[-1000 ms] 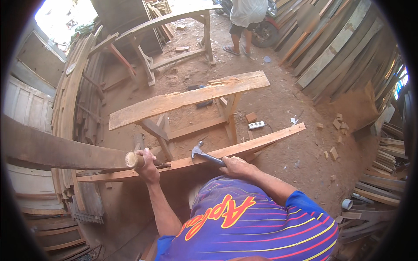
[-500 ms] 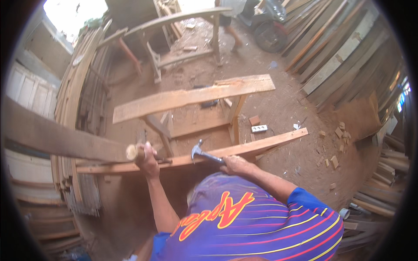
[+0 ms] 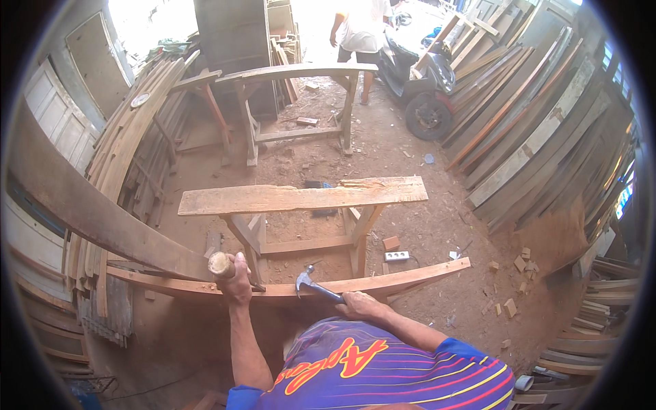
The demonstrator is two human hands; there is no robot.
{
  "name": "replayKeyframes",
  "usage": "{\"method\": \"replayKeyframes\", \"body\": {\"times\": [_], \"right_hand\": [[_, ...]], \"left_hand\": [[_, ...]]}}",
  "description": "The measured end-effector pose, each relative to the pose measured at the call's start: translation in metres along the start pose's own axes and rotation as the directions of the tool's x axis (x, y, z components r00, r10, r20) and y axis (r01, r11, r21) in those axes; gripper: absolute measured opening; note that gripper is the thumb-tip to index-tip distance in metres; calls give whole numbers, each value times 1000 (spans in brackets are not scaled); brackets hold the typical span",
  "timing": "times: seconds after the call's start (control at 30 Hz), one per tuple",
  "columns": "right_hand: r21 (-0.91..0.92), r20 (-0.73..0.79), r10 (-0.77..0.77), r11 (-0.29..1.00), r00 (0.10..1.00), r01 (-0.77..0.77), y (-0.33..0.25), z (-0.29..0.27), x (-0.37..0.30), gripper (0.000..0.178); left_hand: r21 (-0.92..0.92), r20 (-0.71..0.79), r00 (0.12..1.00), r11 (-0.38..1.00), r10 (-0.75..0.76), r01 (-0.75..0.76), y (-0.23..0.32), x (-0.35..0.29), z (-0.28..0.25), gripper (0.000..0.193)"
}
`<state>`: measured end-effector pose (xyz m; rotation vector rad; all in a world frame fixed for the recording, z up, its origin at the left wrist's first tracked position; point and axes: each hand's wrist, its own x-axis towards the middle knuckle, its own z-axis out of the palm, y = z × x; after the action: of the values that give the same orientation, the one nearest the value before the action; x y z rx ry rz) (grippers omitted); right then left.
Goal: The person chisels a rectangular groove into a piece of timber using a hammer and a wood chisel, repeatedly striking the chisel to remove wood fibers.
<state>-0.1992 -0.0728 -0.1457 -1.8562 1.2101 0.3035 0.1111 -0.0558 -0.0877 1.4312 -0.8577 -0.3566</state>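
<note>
Two hands (image 3: 236, 285) grip a chisel (image 3: 220, 264) left, hammer (image 3: 322, 291) right.

A dark motorbike (image 3: 418, 89) stands beside leaning wooden planks (image 3: 533, 134)

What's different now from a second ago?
The person in the white top has walked farther off, left of the motorbike, and the camera view has tilted up. Nothing was grabbed or let go: the left hand still holds the wooden-handled tool, the right hand the hammer. The near bench hasn't moved.
</note>
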Motion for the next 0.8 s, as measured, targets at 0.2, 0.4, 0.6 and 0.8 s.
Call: {"method": "replayKeyframes", "body": {"times": [0.2, 0.4, 0.6, 0.8], "right_hand": [[44, 11, 77, 996, 997, -77, -11, -3, -16, 44], [67, 2, 69, 995, 998, -69, -15, 1, -13, 45], [66, -32, 23, 998, 999, -21, -8, 7, -13, 46], [39, -73, -28, 999, 997, 31, 5, 15, -2, 45]], "left_hand": [[26, 106, 993, 999, -48, 45, 9, -5, 6, 21], [85, -46, 998, 996, -31, 35, 6, -6, 3, 22], [47, -44, 995, 995, -85, 87, 4, -6, 6, 21], [55, -32, 995, 993, -98, 100, 3, -4, 8, 20]]}}
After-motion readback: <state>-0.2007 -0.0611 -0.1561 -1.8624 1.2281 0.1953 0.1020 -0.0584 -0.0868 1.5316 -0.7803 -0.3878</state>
